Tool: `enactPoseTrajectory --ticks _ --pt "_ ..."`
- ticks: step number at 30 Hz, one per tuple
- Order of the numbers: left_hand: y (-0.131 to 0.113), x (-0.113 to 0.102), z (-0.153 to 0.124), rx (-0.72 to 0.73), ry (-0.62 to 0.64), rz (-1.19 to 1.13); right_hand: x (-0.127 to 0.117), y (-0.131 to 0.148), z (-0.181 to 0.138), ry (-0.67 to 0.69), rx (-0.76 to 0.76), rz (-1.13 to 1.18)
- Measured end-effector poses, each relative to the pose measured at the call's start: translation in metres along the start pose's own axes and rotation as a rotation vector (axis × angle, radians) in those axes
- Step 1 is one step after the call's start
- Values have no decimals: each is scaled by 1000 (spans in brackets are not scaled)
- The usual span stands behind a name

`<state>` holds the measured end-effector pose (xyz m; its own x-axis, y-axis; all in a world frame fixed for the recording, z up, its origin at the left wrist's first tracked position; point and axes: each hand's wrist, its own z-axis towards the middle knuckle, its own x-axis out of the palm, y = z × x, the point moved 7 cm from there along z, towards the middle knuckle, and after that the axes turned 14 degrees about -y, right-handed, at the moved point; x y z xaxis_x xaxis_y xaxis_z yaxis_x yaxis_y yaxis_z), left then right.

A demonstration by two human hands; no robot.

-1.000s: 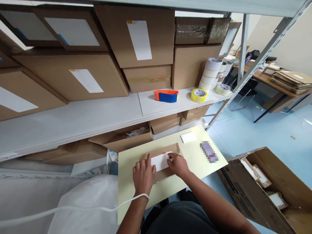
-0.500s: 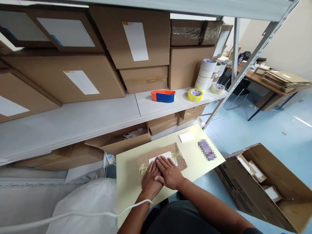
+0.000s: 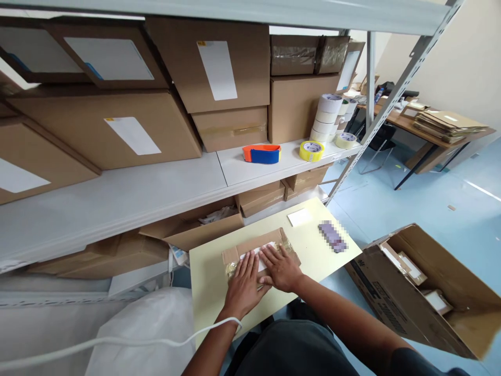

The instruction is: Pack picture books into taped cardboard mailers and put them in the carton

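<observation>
A flat cardboard parcel (image 3: 243, 248) with shiny tape at both ends lies on the pale yellow table (image 3: 209, 297). Both palms rest on its top, over a white label (image 3: 261, 265) that they largely cover. My left hand (image 3: 246, 282) presses flat on the left part, fingers stretched out. Beside it, my right hand (image 3: 282, 269) lies with fingers spread on the right part, its thumb close to the left hand. A white card (image 3: 299, 217) and a blurred phone-like item (image 3: 332, 236) lie to the right on the table.
A shelf (image 3: 156, 185) ahead holds cardboard boxes, a blue and orange strap (image 3: 263, 154), yellow tape (image 3: 312, 150) and stacked tape rolls (image 3: 326, 117). At right, a large open carton (image 3: 391, 308) contains small parcels. A white cable (image 3: 117, 342) crosses my left wrist.
My hands were close together, the right overlapping the left; now they are spread apart sideways over the label. The parcel stays in about the same place.
</observation>
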<state>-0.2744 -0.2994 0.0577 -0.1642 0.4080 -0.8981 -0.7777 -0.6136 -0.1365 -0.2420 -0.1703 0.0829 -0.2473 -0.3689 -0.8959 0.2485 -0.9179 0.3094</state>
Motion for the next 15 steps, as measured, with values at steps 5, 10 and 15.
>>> enactPoseTrajectory --ticks 5,10,15 --pt "4 -4 -3 11 -2 -2 -9 -20 -11 -34 137 -104" --pt "4 -11 4 0 20 2 1 6 -14 11 3 -23" --pt "24 -25 -3 -50 48 7 -6 3 -16 -30 129 -33"
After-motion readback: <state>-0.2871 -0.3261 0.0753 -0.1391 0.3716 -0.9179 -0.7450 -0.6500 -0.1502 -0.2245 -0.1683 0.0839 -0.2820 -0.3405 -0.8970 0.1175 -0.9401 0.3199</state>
